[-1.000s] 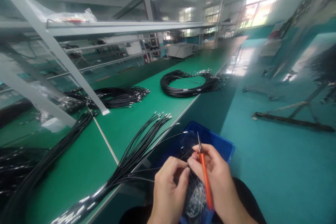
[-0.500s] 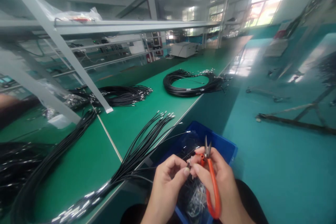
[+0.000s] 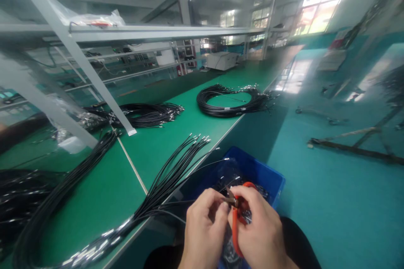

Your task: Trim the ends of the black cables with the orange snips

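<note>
My right hand (image 3: 260,222) is wrapped round orange-handled scissors (image 3: 235,231), whose short blades point left toward my left fingertips. In a pinch between thumb and forefinger, my left hand (image 3: 205,220) grips the end of a thin black cable (image 3: 172,204); the very tip is hidden by the fingers and blades. That cable runs from a black cable bundle (image 3: 142,212) lying along the table edge, its silver-tipped ends fanned out. Below both hands stands a blue bin (image 3: 271,174) with clear plastic scraps and dark bits inside.
The green table (image 3: 186,124) carries a coiled cable bundle (image 3: 221,111) at the far side and another bundle (image 3: 148,115) near a white shelf post (image 3: 94,80). More black cables (image 3: 28,197) lie at left. A wheeled metal stand (image 3: 356,145) is on the floor at right.
The scissors have swung from pointing upward to pointing left, their blades now at my left fingertips. My right hand has turned with them; my left hand has barely moved.
</note>
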A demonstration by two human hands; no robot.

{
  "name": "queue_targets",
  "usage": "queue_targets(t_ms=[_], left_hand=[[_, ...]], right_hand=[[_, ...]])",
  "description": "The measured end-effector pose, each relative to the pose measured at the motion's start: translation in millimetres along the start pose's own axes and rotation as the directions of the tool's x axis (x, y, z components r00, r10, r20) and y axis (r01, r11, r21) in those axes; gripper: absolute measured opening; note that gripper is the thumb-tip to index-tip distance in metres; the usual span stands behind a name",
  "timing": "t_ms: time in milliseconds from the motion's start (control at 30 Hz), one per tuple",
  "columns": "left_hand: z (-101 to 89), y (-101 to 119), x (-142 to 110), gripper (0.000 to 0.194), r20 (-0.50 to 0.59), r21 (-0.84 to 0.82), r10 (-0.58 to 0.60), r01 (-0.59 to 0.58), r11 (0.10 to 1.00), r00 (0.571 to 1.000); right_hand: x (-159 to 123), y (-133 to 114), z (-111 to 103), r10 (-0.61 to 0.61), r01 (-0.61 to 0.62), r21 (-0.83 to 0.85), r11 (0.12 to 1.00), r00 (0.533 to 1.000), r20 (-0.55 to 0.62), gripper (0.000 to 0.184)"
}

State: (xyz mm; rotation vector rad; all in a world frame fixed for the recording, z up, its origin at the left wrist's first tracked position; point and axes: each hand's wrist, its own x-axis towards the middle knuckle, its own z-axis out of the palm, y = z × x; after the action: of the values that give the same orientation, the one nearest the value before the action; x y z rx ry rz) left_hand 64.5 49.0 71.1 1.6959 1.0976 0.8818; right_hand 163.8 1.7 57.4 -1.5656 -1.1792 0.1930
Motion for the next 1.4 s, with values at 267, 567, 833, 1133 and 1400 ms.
queue_targets(t_ms=[267, 567, 833, 1133, 1400], left_hand=[[-25.7, -10.1, 13.1, 0.012, 0.192, -0.4, -0.056, 0.13, 0.907, 0.98], [-27.7, -7.9, 16.1, 0.009, 0.321, -0.54, -0.045, 0.222, 0.812, 0.946], [-28.9, -10.4, 14.4, 0.01, 0.325, -0.506, -0.011, 0.184, 0.843, 0.945], [-30.7, -16.4, 16.5, 0.009, 0.32, -0.496, 0.01, 0.158, 0.854, 0.947], [-8.1, -15.0, 8.2, 0.008, 0.217, -0.212, 0.005, 0.042, 0.976, 0.976]], right_hand=[[9.7, 21.3, -26.6, 0.214, -0.579, 0.46, 0.673, 0.748, 0.628, 0.029], [21.7, 16.9, -45.3, 0.181, -0.838, 0.229, 0.495, 0.357, 0.917, 0.03], [25.8, 21.9, -34.0, 0.075, -0.876, 0.302, 0.376, 0.354, 0.932, 0.031], [27.5, 19.9, -31.6, 0.185, -0.8, 0.18, 0.572, 0.34, 0.922, 0.015], [26.8, 27.2, -49.8, 0.3, -0.708, 0.306, 0.636, 0.592, 0.748, 0.028]])
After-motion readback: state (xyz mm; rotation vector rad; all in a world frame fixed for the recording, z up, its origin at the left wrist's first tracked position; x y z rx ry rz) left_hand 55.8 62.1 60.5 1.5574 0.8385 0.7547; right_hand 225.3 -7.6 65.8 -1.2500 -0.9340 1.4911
